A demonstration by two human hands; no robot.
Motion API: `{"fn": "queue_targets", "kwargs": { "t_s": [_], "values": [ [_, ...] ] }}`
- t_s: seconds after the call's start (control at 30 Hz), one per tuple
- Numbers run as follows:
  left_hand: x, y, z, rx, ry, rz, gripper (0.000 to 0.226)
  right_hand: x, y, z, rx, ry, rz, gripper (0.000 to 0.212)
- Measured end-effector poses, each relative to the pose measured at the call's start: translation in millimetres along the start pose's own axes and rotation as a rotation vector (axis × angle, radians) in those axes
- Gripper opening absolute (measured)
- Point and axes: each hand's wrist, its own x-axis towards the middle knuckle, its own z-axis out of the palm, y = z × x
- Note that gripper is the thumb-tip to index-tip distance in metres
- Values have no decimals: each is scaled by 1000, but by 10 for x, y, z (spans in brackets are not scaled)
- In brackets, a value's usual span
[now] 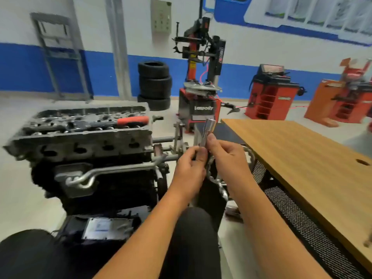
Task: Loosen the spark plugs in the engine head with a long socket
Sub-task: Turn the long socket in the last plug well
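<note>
Both hands are up in the middle, fingers curled. The left hand and right hand together pinch one long socket. It is shiny, silver and thin, pointing up toward 12 o'clock. One engine head sits at 9 o'clock, with one red-handled ratchet on top.

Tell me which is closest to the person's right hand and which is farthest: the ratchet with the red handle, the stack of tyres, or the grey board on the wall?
Counting from the right hand, which holds the long socket:
1. Red-handled ratchet, lying on top of the engine head, off to the left.
2. Stack of tyres, on the floor behind the engine.
3. Grey board, high on the back wall.
</note>
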Motion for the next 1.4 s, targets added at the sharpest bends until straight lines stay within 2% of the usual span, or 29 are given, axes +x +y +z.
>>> {"fn": "queue_targets", "kwargs": {
  "t_s": [0.07, 0.17, 0.27, 0.37, 0.43, 0.5, 0.63, 0.8, 0.87, 1.0, 1.07, 1.13, 1.17, 1.27, 1.4],
  "values": [
    [-125, 157, -643, -47, 169, -6, 50, 56, -138, 569, -75, -113, -66, 34],
    [-334, 413, -1567, -94, 407, -26, 65, 132, -235, 1333, -197, -158, -112, 12],
    [-449, 713, -2451, -102, 571, 31, 58, 305, -341, 1979, -335, -172, -227, 14],
    [-481, 1055, -3231, -153, 640, 125, 50, 599, -490, 2528, -597, -264, -430, 32],
    [-420, 1262, -3664, -132, 668, 191, 42, 823, -545, 2813, -857, -343, -461, 38],
    [-296, 1420, -4014, -60, 710, 222, 33, 1028, -550, 2981, -1078, -408, -457, 35],
    [87, 1558, -4477, 16, 764, 175, 27, 1283, -500, 3104, -1255, -494, -538, 35],
    [562, 1481, -4681, -48, 781, 208, 20, 1358, -506, 3139, -1479, -603, -635, 51],
    [738, 1436, -4760, -19, 815, 266, 18, 1411, -498, 3152, -1379, -581, -606, 52],
    [969, 1381, -4855, 120, 932, 296, 15, 1556, -596, 3199, -859, -402, -527, 45],
    [1050, 1331, -4907, 149, 953, 290, 16, 1644, -771, 3316, -458, -385, -317, 45],
    [1102, 1279, -4944, 153, 942, 290, 15, 1759, -921, 3443, -53, -456, -35, 40],
    [1119, 1246, -4956, 157, 930, 291, 15, 1842, -973, 3505, 54, -509, 47, 40],
    [1146, 1131, -4961, 205, 872, 285, 13, 2041, -1102, 3704, 160, -685, 159, 49],
    [1150, 1047, -4949, 300, 817, 313, 10, 2186, -1191, 3930, 187, -799, 192, 32]
  ]
}}
